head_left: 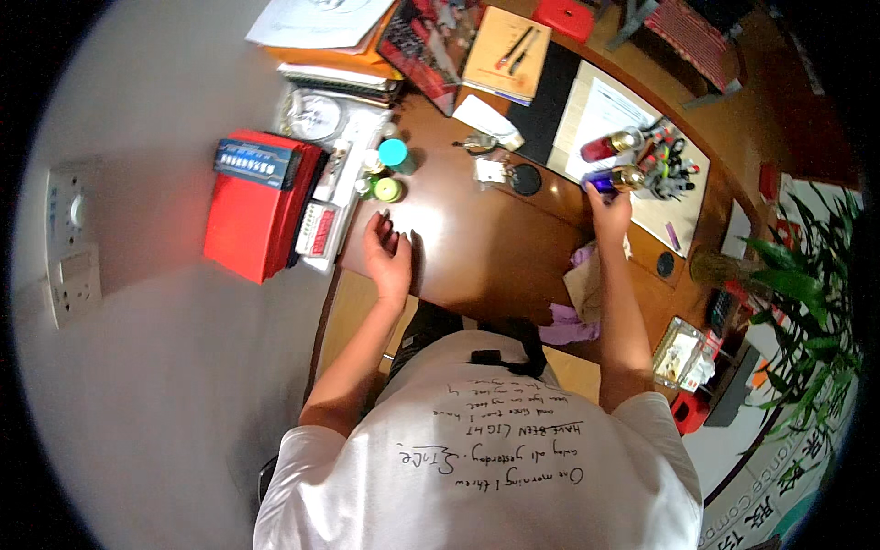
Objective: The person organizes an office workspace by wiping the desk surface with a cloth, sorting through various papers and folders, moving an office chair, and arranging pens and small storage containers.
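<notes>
My right hand (610, 213) has its fingers around a blue bottle with a gold cap (600, 181), beside a red bottle with a gold cap (605, 146). Both bottles are left of a holder packed with pens and markers (668, 165). At the left edge of the brown wooden desk (467, 240), my left hand (387, 258) is palm up with loosely curled fingers and nothing in it. Just beyond its fingertips are a container with a yellow-green lid (388, 190) and a container with a teal lid (394, 156).
Red folders or books (244, 220) stand by the wall at left. Across the desk lie a notebook (507, 55) with two pens, a white tube (488, 122) and a paper sheet (605, 117). Cloths (574, 323) hang near the front edge. A leafy plant (804, 275) spreads at right.
</notes>
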Available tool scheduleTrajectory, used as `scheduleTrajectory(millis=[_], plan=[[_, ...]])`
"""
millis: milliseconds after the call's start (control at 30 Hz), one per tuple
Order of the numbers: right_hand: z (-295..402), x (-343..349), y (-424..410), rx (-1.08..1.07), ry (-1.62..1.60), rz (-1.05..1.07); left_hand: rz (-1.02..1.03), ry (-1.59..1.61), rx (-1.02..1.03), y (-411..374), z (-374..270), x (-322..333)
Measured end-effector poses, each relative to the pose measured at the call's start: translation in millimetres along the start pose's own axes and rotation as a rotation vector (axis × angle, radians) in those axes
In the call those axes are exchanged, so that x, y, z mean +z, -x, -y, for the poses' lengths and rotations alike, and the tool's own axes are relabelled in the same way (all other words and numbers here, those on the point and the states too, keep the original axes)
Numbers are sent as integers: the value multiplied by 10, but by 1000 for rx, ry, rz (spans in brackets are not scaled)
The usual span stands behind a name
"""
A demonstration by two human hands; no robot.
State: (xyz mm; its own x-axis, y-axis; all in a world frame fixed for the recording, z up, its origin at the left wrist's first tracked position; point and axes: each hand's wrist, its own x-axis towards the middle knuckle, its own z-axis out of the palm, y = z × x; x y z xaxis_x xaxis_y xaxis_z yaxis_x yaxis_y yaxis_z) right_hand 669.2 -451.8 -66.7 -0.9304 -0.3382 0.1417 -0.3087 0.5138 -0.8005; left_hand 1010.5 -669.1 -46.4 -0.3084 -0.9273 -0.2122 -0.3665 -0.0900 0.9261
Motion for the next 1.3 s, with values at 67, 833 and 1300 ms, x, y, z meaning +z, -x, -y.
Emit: scheduleTrajectory(millis=[67,833,1300], plan=[[-158,-5,210,15,12,-67,-13,4,31,-60,-49,-5],[1957,2265,142,-528,-263,1003,-232,-151,143,-467,-26,116],[1814,2176,366,-502,-341,1015,-75,-188,222,-578,-126,23]])
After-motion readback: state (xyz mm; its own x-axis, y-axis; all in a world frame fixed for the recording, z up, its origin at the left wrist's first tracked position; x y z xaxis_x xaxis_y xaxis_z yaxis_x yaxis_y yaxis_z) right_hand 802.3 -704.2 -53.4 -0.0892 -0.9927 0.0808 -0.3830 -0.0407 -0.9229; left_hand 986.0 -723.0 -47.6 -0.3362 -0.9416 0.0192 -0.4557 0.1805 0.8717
